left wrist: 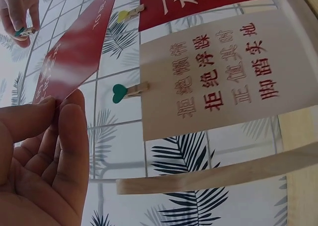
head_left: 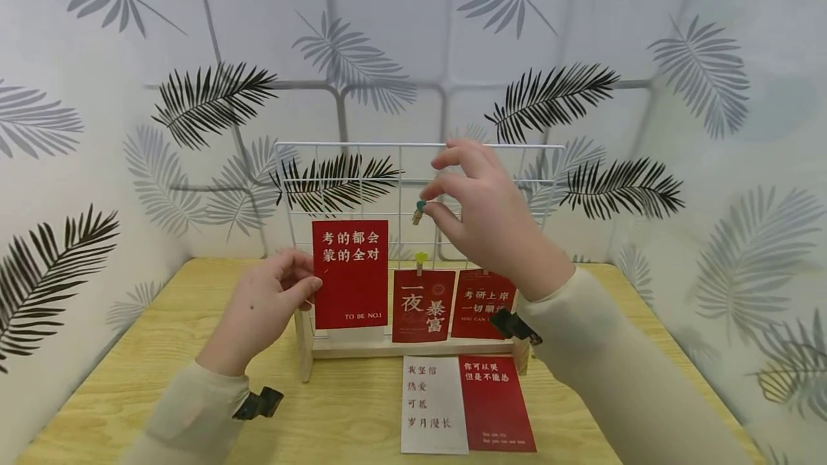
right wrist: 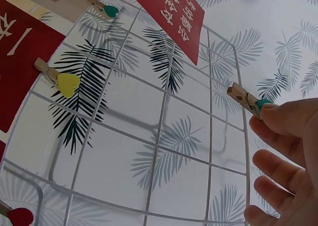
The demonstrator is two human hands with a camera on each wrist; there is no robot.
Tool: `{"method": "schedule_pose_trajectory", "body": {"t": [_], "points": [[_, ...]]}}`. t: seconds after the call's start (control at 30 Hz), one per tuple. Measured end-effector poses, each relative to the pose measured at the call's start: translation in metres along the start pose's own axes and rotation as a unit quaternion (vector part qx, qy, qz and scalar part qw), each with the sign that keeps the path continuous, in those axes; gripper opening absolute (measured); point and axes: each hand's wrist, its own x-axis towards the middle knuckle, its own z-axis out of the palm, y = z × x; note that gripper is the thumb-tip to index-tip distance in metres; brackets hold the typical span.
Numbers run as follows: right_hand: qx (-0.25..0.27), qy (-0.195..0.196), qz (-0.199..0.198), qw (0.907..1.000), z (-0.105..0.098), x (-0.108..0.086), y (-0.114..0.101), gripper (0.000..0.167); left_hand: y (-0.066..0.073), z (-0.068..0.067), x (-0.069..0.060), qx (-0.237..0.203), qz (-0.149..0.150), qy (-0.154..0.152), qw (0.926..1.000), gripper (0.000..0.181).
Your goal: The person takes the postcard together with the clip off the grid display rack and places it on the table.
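The left hand (head_left: 265, 303) is pinching a red card (head_left: 351, 285) by its edge; the card is reading "考的都会 蒙的全对" and "TO BE NO.1", and is standing upright before the left part of the wire rack (head_left: 362, 143); the right hand (head_left: 481, 199) is pinching a teal-heart clothespin (head_left: 418, 215), above and apart from this card; a hanging card (head_left: 416, 318) is showing "一夜暴富"; on the table (head_left: 349, 415), a white sheet (head_left: 436, 440) is bearing "我坚信 热爱 可抵 岁月漫长"; a red sheet (head_left: 494, 411) beside it is saying "你可以哭 但是不能怂"; the left wrist view is revealing a pale card (left wrist: 169, 77) with writing, which the red card is mostly hiding in the head view; only the right wrist view is showing a red-topped clip (right wrist: 21, 217).
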Motion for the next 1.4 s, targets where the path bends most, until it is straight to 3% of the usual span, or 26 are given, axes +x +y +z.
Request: {"method": "schedule_pose_trajectory", "body": {"t": [0.2, 0.63, 1.07, 1.4], "points": [[0.014, -0.014, 0.006, 0.9998, 0.008, -0.013, 0.005, 0.004, -0.005, 0.003, -0.009, -0.01, -0.019, -0.01, 0.9997, 0.015], [0.023, -0.015, 0.035, 0.999, 0.006, -0.05, 0.021, 0.006, -0.01, 0.01, -0.014, -0.019, -0.018, -0.033, 0.9991, 0.014], [0.046, -0.019, 0.061, 0.9969, 0.009, -0.094, 0.046, 0.006, -0.017, 0.014, -0.02, -0.023, -0.055, -0.047, 0.9971, 0.012], [0.067, -0.049, 0.128, 0.9883, 0.009, -0.128, 0.061, 0.006, -0.029, 0.024, -0.026, -0.041, -0.099, -0.059, 0.9925, 0.014]]}}
